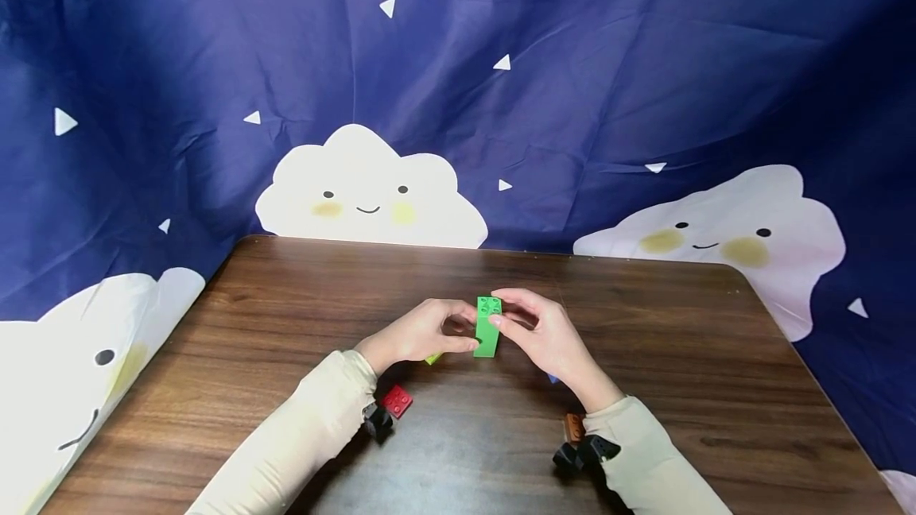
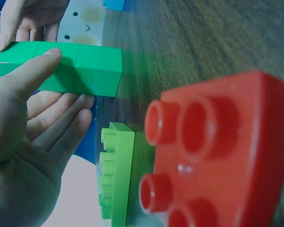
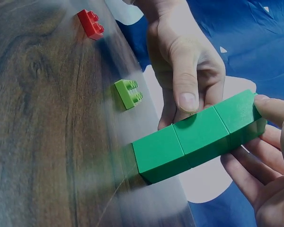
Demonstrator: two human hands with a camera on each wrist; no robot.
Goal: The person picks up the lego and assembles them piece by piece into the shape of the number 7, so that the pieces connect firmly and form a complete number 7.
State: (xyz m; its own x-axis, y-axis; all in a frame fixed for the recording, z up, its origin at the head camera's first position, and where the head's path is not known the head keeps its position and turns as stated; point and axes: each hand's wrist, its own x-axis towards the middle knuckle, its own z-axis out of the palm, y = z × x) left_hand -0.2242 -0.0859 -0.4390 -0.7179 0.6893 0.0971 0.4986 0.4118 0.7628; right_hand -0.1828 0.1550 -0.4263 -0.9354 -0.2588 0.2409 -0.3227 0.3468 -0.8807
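Observation:
A tower of green toy building bricks (image 1: 487,337), three high with studs on top, stands upright over the middle of the table. My left hand (image 1: 421,331) pinches it from the left, thumb on the middle brick and fingers behind. From the other side my right hand (image 1: 547,334) holds the top brick between thumb and fingers. In the right wrist view the seams between the green bricks (image 3: 184,142) look closed. Whether the tower's base touches the table cannot be told. A light green brick (image 2: 120,175) lies near the left hand, partly hidden in the head view.
A red brick (image 1: 397,400) lies beside the left wrist, near its black camera (image 1: 378,422). By the right wrist are an orange-brown brick (image 1: 574,427) and a blue brick (image 1: 553,378), both partly covered. A dark blue cloth with clouds hangs behind the wooden table (image 1: 343,276).

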